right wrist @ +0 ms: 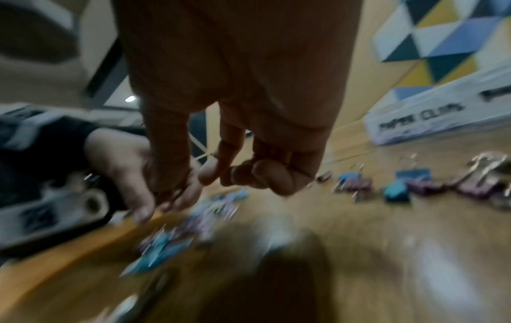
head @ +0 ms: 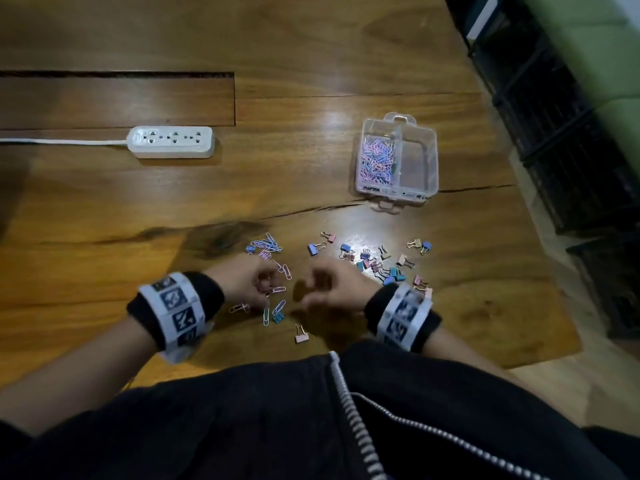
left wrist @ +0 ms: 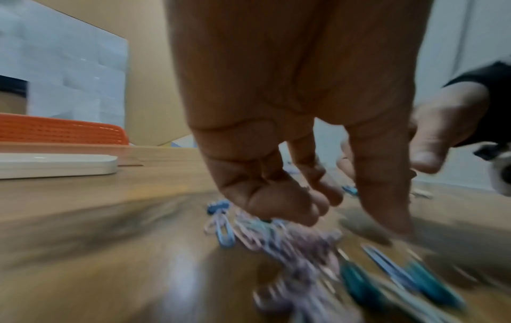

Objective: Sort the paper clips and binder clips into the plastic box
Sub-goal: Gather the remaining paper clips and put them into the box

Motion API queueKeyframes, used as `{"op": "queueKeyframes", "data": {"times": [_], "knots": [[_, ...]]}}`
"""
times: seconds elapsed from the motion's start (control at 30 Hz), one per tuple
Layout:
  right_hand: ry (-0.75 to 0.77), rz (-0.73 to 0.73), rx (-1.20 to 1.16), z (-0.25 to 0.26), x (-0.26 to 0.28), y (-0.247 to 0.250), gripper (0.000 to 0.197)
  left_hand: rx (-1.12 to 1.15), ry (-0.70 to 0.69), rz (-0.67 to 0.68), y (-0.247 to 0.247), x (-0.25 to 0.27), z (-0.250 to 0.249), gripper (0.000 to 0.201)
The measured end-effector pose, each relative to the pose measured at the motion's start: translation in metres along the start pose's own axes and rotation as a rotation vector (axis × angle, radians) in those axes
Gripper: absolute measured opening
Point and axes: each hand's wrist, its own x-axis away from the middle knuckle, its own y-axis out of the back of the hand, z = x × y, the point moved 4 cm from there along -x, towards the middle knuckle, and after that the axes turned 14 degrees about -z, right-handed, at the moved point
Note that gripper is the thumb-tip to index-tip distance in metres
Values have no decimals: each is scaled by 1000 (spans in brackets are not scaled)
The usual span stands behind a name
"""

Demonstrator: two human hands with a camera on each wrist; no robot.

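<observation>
The clear plastic box (head: pixel 429 157) stands open at the back right; pink and blue paper clips (head: pixel 378 161) fill its left compartment. Loose paper clips (head: pixel 268 245) lie front centre, and binder clips (head: pixel 377 261) are scattered to their right. My left hand (head: pixel 268 287) (left wrist: pixel 351 223) hovers low over the paper clips (left wrist: pixel 249 236) with curled fingers; blur hides whether it pinches one. My right hand (head: pixel 311 282) (right wrist: pixel 204 177) is close beside it, fingers curled into the palm, and nothing shows in it. A pink binder clip (head: pixel 300 336) lies nearest me.
A white power strip (head: pixel 171 142) with its cord lies at the back left. Black crates (head: pixel 554 116) stand beyond the table's right edge. A long groove (head: pixel 117 74) runs across the far tabletop. An orange mesh chair back (left wrist: pixel 60 129) shows behind the table.
</observation>
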Motion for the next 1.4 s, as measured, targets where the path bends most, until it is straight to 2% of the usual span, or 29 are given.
{"op": "queueKeyframes", "data": {"times": [0.1, 0.2, 0.37, 0.47, 0.53, 0.6, 0.7, 0.87, 1.0, 1.1, 1.27, 1.33, 1.4], "knots": [[85, 163, 270, -3, 18, -41, 37, -186, -130, 23, -28, 18, -4, 43], [97, 175, 340, -8, 24, -52, 50, -229, -182, -44, -42, 26, -8, 40], [-2, -60, 275, -18, 24, -29, 25, 69, -149, -142, -44, 28, -3, 30], [71, -196, 348, -11, 23, -27, 24, 237, -129, -266, -37, 28, 1, 22], [159, -176, 343, 0, 24, -40, 28, 320, -65, -340, -31, 27, 6, 15], [202, -121, 366, 9, 21, -54, 38, 260, -37, -374, -28, 25, 13, 15], [228, -116, 444, 16, 12, -64, 46, 35, -66, -306, -33, 22, 17, 26], [236, -142, 450, 16, 10, -65, 34, -78, -55, -302, -38, 21, 11, 24], [200, -180, 363, 8, 18, -50, 24, -128, -85, -291, -33, 18, 4, 20], [97, -190, 260, -8, 27, -30, 19, -87, -59, -285, -24, 12, -1, 18], [-19, -197, 267, -32, 37, -10, 23, 195, -8, -265, -20, -3, -20, 23], [-66, -254, 231, -40, 36, -3, 19, 327, 6, -292, -20, -9, -27, 23], [-111, -344, 135, -47, 34, 5, 14, 367, 27, -367, -14, -13, -23, 22]]}}
